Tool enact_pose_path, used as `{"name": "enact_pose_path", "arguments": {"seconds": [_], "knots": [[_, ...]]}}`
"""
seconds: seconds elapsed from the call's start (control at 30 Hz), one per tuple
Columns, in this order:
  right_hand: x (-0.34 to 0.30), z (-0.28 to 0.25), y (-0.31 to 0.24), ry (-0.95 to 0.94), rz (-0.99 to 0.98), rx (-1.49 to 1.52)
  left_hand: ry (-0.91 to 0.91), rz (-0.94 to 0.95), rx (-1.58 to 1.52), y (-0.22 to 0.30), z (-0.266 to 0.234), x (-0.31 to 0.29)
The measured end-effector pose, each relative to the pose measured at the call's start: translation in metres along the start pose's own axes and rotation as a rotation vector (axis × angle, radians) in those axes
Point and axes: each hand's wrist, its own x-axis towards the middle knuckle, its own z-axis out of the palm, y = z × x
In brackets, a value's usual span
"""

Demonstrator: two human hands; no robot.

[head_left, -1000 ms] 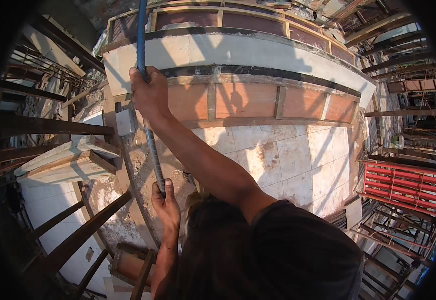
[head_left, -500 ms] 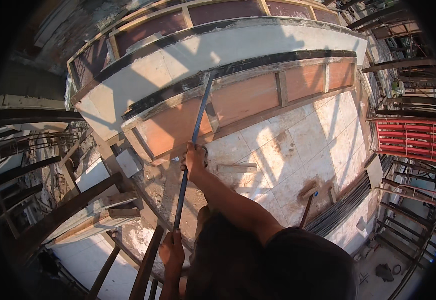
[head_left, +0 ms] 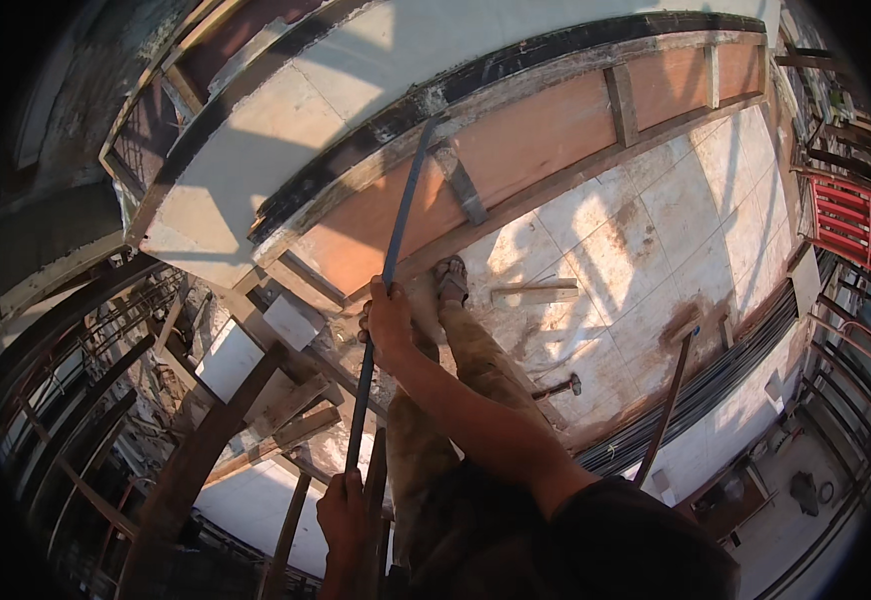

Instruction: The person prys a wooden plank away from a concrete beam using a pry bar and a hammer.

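Note:
A long, dark blue-grey steel bar (head_left: 405,218) slants across the picture, held in both fists. My right hand (head_left: 389,322) is closed round its middle. Lower down, my left hand (head_left: 344,512) grips the near end. The far tip of the bar meets the top edge of a long wooden formwork panel (head_left: 526,165), with orange-brown sheets between wooden battens. Whether the tip is wedged in or only resting there, I cannot tell. Behind the panel runs a pale concrete surface (head_left: 341,85). My sandalled foot (head_left: 451,280) stands beside the panel's foot.
On the dusty tiled floor (head_left: 646,235) lie a short wood offcut (head_left: 536,292) and a hammer (head_left: 561,386). A bundle of dark rods (head_left: 701,383) runs along the right, with a thin upright bar (head_left: 668,405) near it. Timber props (head_left: 201,470) crowd the left. Red metal slats (head_left: 856,222) stand far right.
The view has shifted, so the panel sits higher and farther right. My legs, foot and the hammer now show. Both hands keep their grip, and the bar's tip remains at the panel's top edge.

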Motion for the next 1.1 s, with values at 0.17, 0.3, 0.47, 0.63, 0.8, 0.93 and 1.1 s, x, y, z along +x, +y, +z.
{"name": "enact_pose_path", "arguments": {"seconds": [0.17,0.3,0.47,0.63,0.8,0.93,1.1], "knots": [[0.008,0.015,0.020,-0.013,-0.026,-0.046,-0.001,0.008,-0.070,-0.030,-0.007,0.021],[0.027,0.030,0.016,0.020,-0.041,0.084,0.027,0.042,-0.003,-0.031,-0.009,0.055],[0.033,0.032,0.029,0.043,-0.059,0.169,0.032,0.025,0.006,-0.041,-0.013,0.073],[0.024,0.021,0.028,0.034,-0.114,0.202,-0.005,0.047,-0.146,-0.051,-0.008,0.066],[0.037,-0.040,0.032,-0.091,-0.092,0.091,-0.117,-0.022,-0.349,-0.053,0.002,0.054],[0.142,-0.170,0.055,0.148,-0.166,-0.238,-0.085,-0.066,-0.286,-0.057,-0.003,0.063],[0.299,-0.386,0.077,0.698,0.173,-0.405,-0.029,0.025,-0.326,-0.106,-0.028,0.087]]}}
